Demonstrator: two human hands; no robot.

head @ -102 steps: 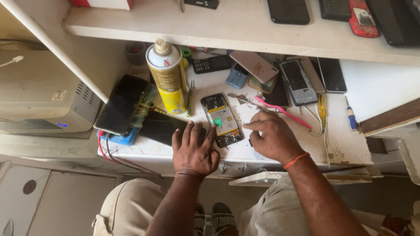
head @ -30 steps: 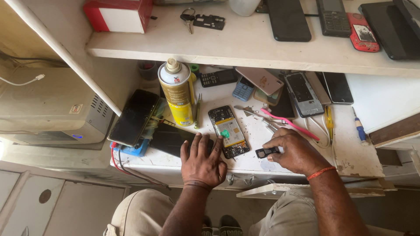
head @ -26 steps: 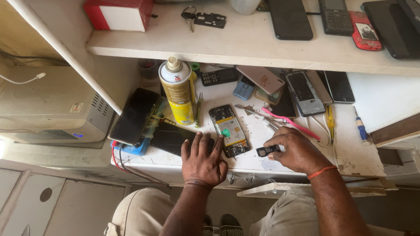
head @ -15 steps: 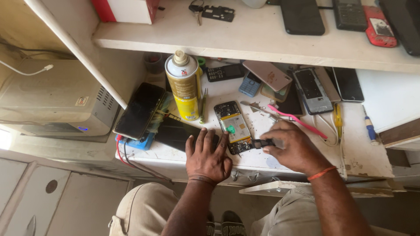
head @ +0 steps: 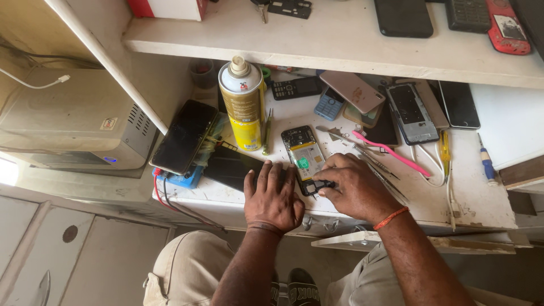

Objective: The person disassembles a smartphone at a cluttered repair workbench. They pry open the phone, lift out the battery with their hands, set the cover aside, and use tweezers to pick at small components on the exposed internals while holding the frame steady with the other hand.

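Pressing flat with fingers spread, the left hand (head: 273, 195) steadies the opened phone (head: 305, 159) on the counter (head: 476, 198) beside a dark panel (head: 232, 168), while the right hand (head: 354, 187), closed on a small black tool (head: 318, 185), has moved in from the right to the phone's lower end.

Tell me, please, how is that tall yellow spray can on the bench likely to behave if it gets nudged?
The spray can stands upright, tall for its narrow base, so it would probably tip rather than slide. Being round, it would likely roll once down. It stands beside the opened phone that the left hand steadies, so a fall could land there.
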